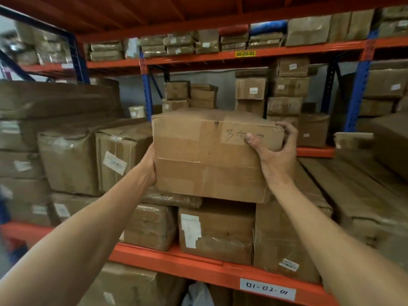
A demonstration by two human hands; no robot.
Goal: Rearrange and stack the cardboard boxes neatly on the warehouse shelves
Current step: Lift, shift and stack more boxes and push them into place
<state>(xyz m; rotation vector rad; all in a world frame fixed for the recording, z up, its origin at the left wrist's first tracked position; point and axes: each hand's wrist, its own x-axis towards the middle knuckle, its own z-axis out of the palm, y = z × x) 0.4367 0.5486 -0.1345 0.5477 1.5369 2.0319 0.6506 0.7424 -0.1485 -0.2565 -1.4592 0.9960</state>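
A brown taped cardboard box (207, 155) with handwritten numbers on its front sits on top of other boxes on the middle shelf. My left hand (149, 165) presses flat against its left side. My right hand (277, 151) clamps its upper right corner, thumb on the front face and fingers wrapped round the side. Under it stand a box with a torn white label (216, 230) and a plastic-wrapped box (152, 228). The box's underside and back are hidden.
An orange shelf beam (176, 261) with a white label runs in front. Plastic-wrapped boxes (72, 160) crowd the left. Long flat cartons (357, 191) lie to the right. Smaller boxes (282, 96) are stacked on a rack behind, under a further loaded shelf (198, 57).
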